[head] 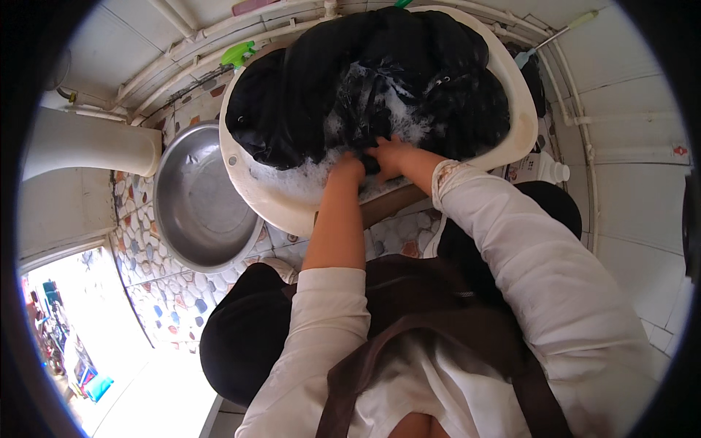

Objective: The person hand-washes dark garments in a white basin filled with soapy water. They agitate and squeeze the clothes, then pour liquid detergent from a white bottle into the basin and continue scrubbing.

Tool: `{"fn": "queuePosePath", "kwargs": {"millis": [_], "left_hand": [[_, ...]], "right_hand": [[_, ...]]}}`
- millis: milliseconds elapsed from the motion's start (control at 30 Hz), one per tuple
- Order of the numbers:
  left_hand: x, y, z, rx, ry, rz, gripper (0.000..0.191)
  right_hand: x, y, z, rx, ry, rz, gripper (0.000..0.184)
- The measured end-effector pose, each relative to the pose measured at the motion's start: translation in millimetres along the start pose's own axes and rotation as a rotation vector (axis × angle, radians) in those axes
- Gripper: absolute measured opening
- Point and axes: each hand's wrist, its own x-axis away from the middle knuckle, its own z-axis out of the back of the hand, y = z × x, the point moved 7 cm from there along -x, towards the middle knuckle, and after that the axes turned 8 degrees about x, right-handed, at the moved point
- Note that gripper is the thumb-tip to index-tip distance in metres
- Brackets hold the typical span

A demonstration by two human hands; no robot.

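Observation:
A black wet garment (328,82), puffy and with a zip, fills a cream plastic tub (241,180) in front of me. White suds (405,117) lie on its middle and along the near rim. My left hand (348,167) is in the suds at the garment's near edge, its fingertips hidden in foam and cloth. Just right of it, my right hand (390,157) rests on the black cloth with fingers spread. Part of the cloth lies between the two hands; whether either one grips it cannot be told.
An empty steel basin (205,202) stands on the pebble-patterned floor left of the tub. A green spray bottle head (238,53) shows behind the tub, a white jug (539,168) at its right. Pipes (586,148) run along the tiled walls; a brush (553,38) leans at the upper right.

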Motion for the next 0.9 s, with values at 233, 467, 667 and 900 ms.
{"fn": "queuePosePath", "kwargs": {"millis": [233,467,667,900], "left_hand": [[-64,-52,-50,-0.119,-0.141,-0.084,0.043],[-30,-20,-29,-0.005,-0.180,-0.067,0.047],[24,24,36,0.392,0.089,0.042,0.059],[52,31,52,0.240,0.853,0.075,0.076]], "right_hand": [[-13,-14,-6,0.051,-0.055,0.052,0.045],[-32,1,-27,0.092,-0.042,0.033,0.029],[-36,-3,-37,0.189,-0.162,0.056,0.036],[28,-9,0,-0.160,-0.368,0.145,0.046]]}}
